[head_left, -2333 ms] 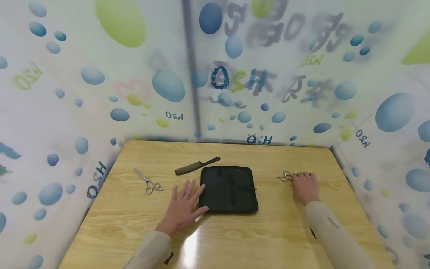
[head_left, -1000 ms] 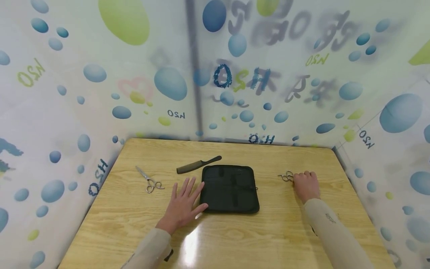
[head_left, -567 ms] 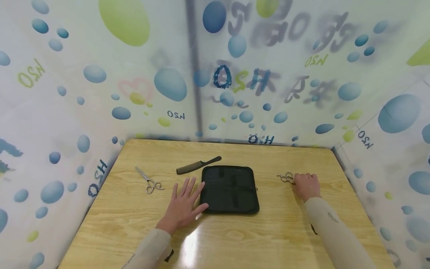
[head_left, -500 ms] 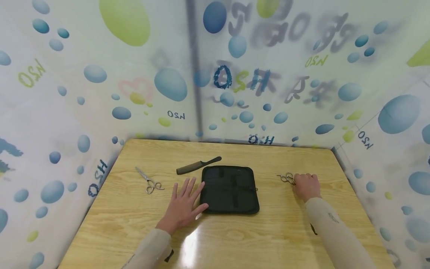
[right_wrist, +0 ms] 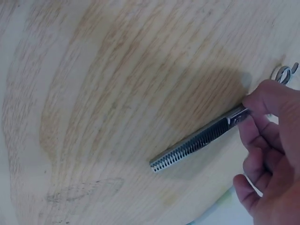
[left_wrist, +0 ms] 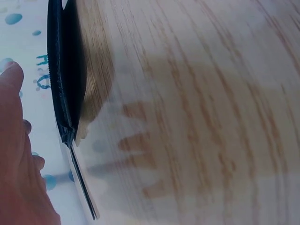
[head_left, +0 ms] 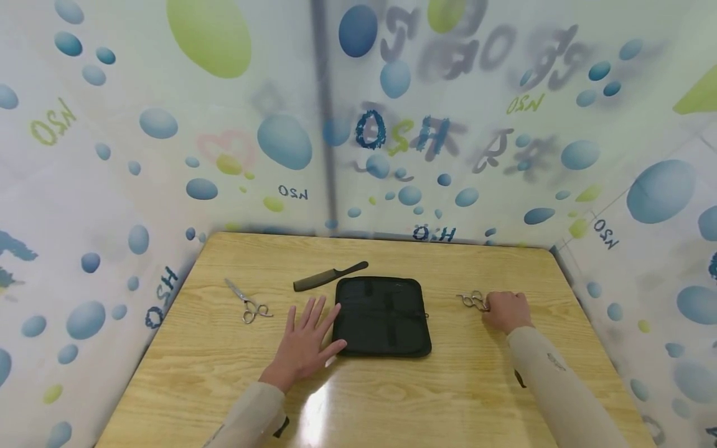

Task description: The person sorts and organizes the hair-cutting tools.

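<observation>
My right hand (head_left: 506,311) pinches a pair of thinning scissors (right_wrist: 197,138) near the pivot. In the right wrist view their toothed blade points to the lower left, close over the wood, and one finger ring shows beyond the thumb. The head view has the ring handles (head_left: 473,300) sticking out to the left of that hand. My left hand (head_left: 302,342) lies with spread, straight fingers at the left edge of a black zip case (head_left: 386,317). In the left wrist view, the thumb side of the hand (left_wrist: 23,154) appears beside the case's zipped edge (left_wrist: 55,70).
Behind the case, a dark handled comb (head_left: 330,277) lies slanted on the wooden table (head_left: 392,398). A second pair of scissors (head_left: 246,302) rests at the left, blades pointing away. A patterned wall (head_left: 235,205) borders the table's far edge.
My right hand has shifted slightly left and nearer with the thinning scissors, and their handles now slant more. The left hand, case, comb and other scissors stay put.
</observation>
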